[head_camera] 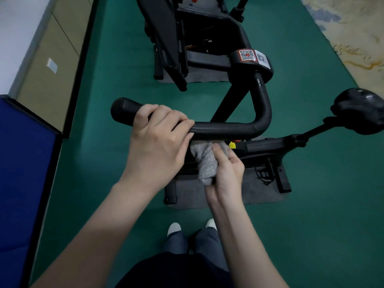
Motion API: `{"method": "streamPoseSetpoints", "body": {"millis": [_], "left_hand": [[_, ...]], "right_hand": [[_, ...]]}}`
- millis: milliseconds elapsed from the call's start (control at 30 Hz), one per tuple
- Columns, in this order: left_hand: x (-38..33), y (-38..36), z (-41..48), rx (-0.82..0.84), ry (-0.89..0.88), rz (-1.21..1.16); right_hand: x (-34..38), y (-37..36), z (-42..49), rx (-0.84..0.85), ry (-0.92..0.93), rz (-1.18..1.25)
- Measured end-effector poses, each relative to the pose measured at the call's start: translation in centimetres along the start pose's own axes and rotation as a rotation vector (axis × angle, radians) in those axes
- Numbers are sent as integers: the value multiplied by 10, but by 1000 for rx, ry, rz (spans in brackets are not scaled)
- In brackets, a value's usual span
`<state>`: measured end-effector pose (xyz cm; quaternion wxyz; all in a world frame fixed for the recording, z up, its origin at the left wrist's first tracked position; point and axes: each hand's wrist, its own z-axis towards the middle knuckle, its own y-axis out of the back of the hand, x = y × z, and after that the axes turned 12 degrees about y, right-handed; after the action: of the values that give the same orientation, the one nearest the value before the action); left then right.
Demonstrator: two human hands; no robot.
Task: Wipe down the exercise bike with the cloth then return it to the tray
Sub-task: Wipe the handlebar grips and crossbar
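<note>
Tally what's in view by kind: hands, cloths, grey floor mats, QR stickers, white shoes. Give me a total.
Hands: 2, the left hand gripping the handlebar, the right hand holding the cloth
Cloths: 1
Grey floor mats: 2
QR stickers: 2
White shoes: 2
Total: 9

cloth top hidden behind handlebar, second bike cut off at top edge

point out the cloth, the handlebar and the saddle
cloth (202, 163), head view, fluffy grey middle
handlebar (228, 130), head view, straight padded section
saddle (361, 109), head view, glossy top
</note>
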<state>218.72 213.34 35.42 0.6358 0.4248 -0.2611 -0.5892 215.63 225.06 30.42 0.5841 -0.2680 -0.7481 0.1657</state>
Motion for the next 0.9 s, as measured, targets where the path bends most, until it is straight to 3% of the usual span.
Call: {"method": "streamPoseSetpoints", "body": {"millis": [200,433,667,800,900], "left_hand": [[-9,-2,0,-37,34,-17],[-38,-14,4,36,50,-139],[-58,-33,1,62,170,-214],[-60,-38,0,48,221,-207],[-62,-39,1,35,252,-215]], "right_hand": [[-9,-10,-9,61,-58,-41],[18,12,12,-71,35,-38],[27,31,15,93,-14,-280],[54,60,25,79,128,-476],[77,72,34,-7,420,-592]]}}
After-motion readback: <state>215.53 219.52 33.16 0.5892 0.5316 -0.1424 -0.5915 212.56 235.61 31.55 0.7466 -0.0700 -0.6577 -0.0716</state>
